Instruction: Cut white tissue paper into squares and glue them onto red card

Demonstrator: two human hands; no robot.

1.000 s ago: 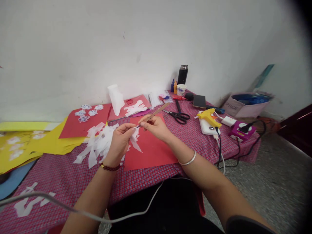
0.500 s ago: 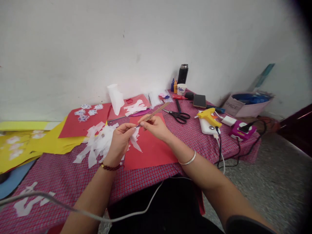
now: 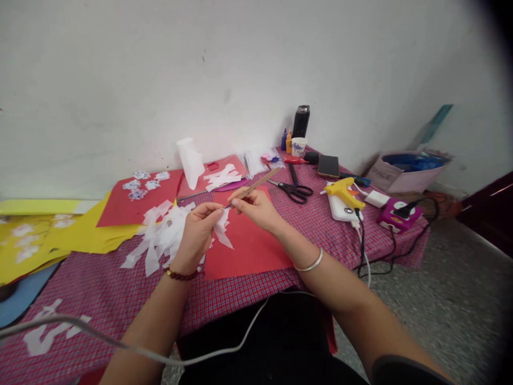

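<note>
Closest, a pale cord [image 3: 140, 350] runs across the bottom and goes off the left edge, and a dark sleeve [image 3: 404, 369] is cut off at the lower right. The left hand [image 3: 199, 227] has its fingers pinched on a small bit of white paper [image 3: 222, 234], which hangs over a red sheet [image 3: 252, 251] on the surface [image 3: 224, 299]. The right hand [image 3: 256, 208] has its fingers closed on a thin brown stick [image 3: 262, 182]. The stick's low end is by the left fingertips, too small to see well. The left hand and arm hide part of a messy pile of white strips [image 3: 168, 230]. Farther off lie black scissors [image 3: 294, 191], and a yellow glue gun [image 3: 344, 192] sits on a white block [image 3: 345, 213]. At the back, a cup [image 3: 298, 146] hides the bottom of a dark bottle [image 3: 301, 123].
</note>
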